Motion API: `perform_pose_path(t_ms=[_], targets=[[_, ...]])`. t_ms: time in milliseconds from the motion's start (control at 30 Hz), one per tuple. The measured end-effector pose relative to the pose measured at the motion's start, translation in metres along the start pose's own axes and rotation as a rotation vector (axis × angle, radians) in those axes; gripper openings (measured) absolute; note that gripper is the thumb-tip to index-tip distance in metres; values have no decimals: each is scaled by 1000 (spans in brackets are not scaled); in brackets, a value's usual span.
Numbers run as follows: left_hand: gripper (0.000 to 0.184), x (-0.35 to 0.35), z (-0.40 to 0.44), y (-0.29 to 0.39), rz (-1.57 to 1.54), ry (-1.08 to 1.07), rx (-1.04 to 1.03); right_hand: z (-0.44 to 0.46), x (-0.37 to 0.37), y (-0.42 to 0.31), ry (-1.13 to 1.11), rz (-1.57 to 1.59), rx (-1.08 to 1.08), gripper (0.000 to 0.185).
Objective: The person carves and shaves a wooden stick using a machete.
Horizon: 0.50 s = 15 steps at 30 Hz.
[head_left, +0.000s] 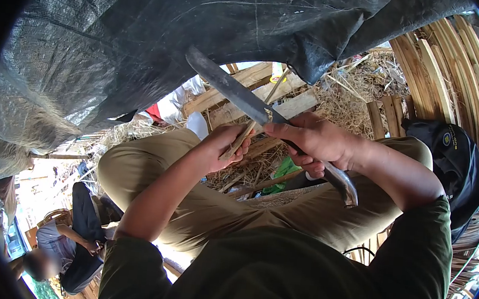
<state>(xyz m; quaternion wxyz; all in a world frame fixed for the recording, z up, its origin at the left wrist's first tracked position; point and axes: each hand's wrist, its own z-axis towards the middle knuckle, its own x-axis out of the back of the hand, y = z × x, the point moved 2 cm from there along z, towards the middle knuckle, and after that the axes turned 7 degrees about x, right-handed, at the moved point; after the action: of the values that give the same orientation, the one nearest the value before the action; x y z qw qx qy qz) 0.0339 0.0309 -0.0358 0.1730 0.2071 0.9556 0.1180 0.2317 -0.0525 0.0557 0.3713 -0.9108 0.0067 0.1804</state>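
Note:
My right hand (322, 143) is closed around the dark handle of a machete (230, 90), whose curved butt pokes out below the fist. The wide blade points to the upper left and crosses a thin wooden stick (277, 86). Gripped in my left hand (228, 147), that stick slants up and to the right past the blade. A small curl of shaving shows on the stick where the blade meets it. Both hands are close together above my crossed legs (155, 165).
A black tarp (147, 27) hangs low across the top. Bamboo strips (449, 65) stand at the right beside a black bag (449, 162). Wooden boards (294, 104) and straw shavings (349, 96) lie under my hands. Another person (66, 242) sits at the lower left.

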Motion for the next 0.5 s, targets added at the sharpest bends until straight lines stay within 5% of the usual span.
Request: perform_pose_path(t_ms=[300,500], targets=[[21,14,17,-7,25,-21,-16,-34,2,-31,67,103,93,54],[21,3,12,-6,52,30,-4,-29,29,-35,325,-279,354,46]])
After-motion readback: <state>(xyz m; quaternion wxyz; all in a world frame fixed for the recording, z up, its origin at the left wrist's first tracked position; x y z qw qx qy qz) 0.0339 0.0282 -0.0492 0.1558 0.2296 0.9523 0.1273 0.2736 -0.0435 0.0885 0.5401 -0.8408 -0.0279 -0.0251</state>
